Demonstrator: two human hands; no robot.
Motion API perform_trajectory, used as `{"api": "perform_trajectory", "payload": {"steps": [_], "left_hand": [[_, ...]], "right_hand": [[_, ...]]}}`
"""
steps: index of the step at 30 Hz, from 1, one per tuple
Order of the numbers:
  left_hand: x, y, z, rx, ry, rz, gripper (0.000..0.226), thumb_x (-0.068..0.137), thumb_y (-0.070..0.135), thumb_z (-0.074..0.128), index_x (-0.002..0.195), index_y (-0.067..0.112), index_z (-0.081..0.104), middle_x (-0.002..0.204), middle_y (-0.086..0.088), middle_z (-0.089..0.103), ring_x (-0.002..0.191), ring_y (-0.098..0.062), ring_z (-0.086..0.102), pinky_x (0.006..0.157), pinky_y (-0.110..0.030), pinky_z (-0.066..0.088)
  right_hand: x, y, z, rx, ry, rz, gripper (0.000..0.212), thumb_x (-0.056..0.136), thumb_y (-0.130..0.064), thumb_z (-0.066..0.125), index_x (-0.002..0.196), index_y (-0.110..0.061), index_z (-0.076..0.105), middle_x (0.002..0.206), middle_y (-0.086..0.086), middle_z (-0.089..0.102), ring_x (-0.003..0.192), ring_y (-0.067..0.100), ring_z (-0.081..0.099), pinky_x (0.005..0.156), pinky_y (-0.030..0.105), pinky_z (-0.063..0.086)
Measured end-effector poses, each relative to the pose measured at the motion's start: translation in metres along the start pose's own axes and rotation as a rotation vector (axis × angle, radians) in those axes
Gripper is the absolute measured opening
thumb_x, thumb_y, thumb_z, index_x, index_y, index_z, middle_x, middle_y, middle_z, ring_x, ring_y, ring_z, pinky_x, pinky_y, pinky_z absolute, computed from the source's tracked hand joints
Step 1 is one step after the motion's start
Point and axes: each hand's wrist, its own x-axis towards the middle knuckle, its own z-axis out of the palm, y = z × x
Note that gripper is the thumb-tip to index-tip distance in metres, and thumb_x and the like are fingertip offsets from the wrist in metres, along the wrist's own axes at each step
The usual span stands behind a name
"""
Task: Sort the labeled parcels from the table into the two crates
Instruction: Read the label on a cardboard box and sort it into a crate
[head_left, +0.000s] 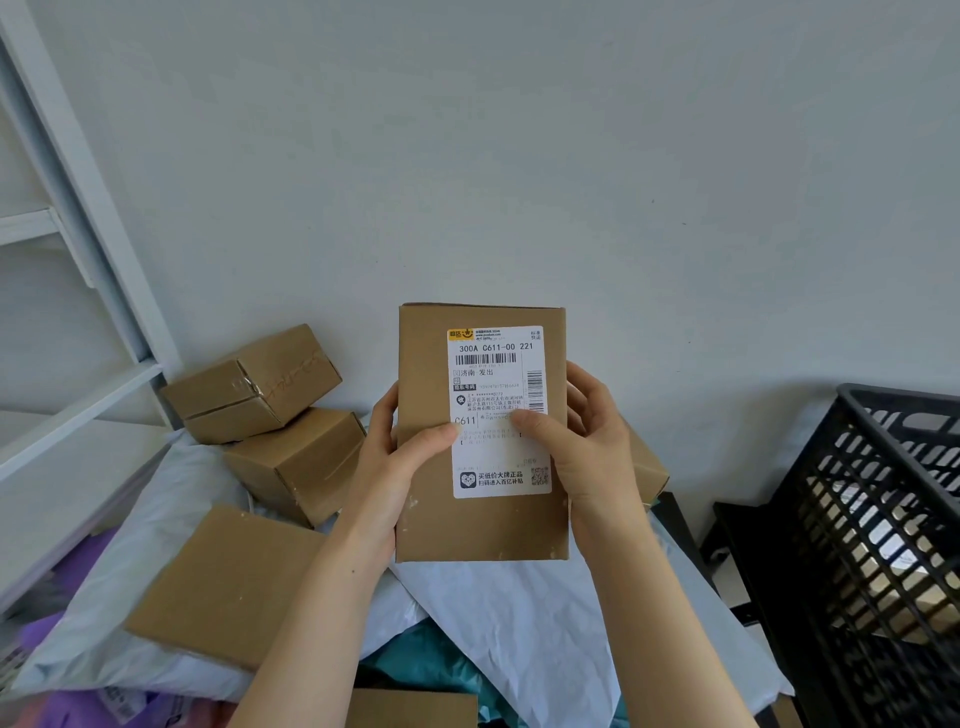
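I hold a flat brown cardboard parcel (480, 525) upright in front of me, its white shipping label (496, 384) facing me and reading C611. My left hand (397, 457) grips its left edge with the thumb on the label. On the right edge, my right hand (582, 447) holds it with the thumb also on the label. A black slatted crate (883, 519) stands at the right with something brown inside. Only one crate is in view.
Two brown boxes (260, 382) (301, 460) are stacked against the wall at the left. Another flat box (223, 582) lies on pale mailer bags (524, 623). Purple bags (78, 566) sit lower left; a white shelf frame (78, 218) stands at the left.
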Motion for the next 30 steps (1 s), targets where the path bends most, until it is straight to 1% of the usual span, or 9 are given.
{"api": "perform_trajectory", "payload": {"steps": [3,6,9,15,18,23,28,30], "left_hand": [[-0.0001,-0.0003,-0.0005,0.017,0.001,-0.001,0.054,0.083,0.008,0.065,0.131,0.028,0.048,0.095,0.007,0.074,0.082,-0.013,0.072,0.054,-0.024,0.054],[-0.0003,-0.0011,-0.0008,0.015,0.002,-0.006,0.053,0.083,0.008,0.065,0.129,0.027,0.049,0.095,0.007,0.074,0.083,-0.013,0.072,0.055,-0.025,0.055],[-0.0011,-0.0012,-0.0016,0.008,-0.004,-0.015,0.053,0.083,0.009,0.065,0.13,0.028,0.049,0.098,0.005,0.074,0.085,-0.014,0.072,0.056,-0.026,0.055],[-0.0011,-0.0013,-0.0018,0.025,0.001,-0.009,0.053,0.083,0.009,0.066,0.13,0.027,0.049,0.096,0.008,0.074,0.083,-0.011,0.072,0.054,-0.023,0.054],[-0.0012,-0.0016,-0.0022,0.029,0.001,-0.009,0.053,0.083,0.009,0.066,0.129,0.028,0.05,0.095,0.008,0.074,0.082,-0.011,0.072,0.055,-0.023,0.054],[-0.0011,-0.0029,-0.0027,0.04,0.001,-0.01,0.053,0.082,0.01,0.067,0.129,0.027,0.05,0.099,0.007,0.074,0.086,-0.013,0.071,0.061,-0.027,0.054],[-0.0021,-0.0022,-0.0035,0.032,-0.006,-0.015,0.049,0.083,0.009,0.066,0.127,0.025,0.052,0.099,0.006,0.074,0.085,-0.013,0.072,0.056,-0.024,0.055],[-0.0026,-0.0021,-0.0037,0.031,-0.009,-0.021,0.049,0.083,0.01,0.066,0.127,0.026,0.053,0.099,0.006,0.074,0.086,-0.013,0.071,0.058,-0.026,0.055]], "right_hand": [[-0.0015,0.0013,-0.0004,-0.015,0.0,0.003,0.057,0.071,-0.01,0.079,0.119,-0.032,0.057,0.114,-0.009,0.068,0.108,0.012,0.064,0.083,0.033,0.056],[-0.0023,0.0016,-0.0002,-0.023,0.008,0.004,0.06,0.068,-0.013,0.08,0.12,-0.031,0.057,0.115,-0.008,0.067,0.108,0.013,0.064,0.085,0.036,0.056],[-0.0026,0.0017,-0.0002,-0.025,0.004,-0.002,0.057,0.073,-0.008,0.079,0.119,-0.033,0.057,0.116,-0.008,0.067,0.109,0.014,0.063,0.088,0.039,0.055],[-0.0038,0.001,0.0013,-0.041,0.015,-0.001,0.062,0.061,-0.022,0.078,0.118,-0.035,0.057,0.115,-0.011,0.067,0.108,0.012,0.064,0.091,0.041,0.055],[-0.0046,0.0008,0.0011,-0.044,0.022,-0.005,0.062,0.061,-0.022,0.078,0.117,-0.036,0.057,0.115,-0.011,0.067,0.11,0.012,0.063,0.092,0.041,0.054],[-0.0062,0.0007,0.0008,-0.047,0.019,-0.004,0.061,0.062,-0.021,0.078,0.117,-0.036,0.057,0.115,-0.011,0.067,0.11,0.012,0.062,0.091,0.041,0.055],[-0.0072,0.0003,0.0013,-0.051,0.024,-0.013,0.06,0.064,-0.02,0.08,0.117,-0.037,0.057,0.116,-0.011,0.067,0.112,0.011,0.061,0.092,0.041,0.054],[-0.0074,0.0003,0.0013,-0.054,0.026,-0.017,0.059,0.068,-0.016,0.082,0.117,-0.037,0.057,0.117,-0.01,0.066,0.112,0.011,0.061,0.093,0.041,0.054]]}}
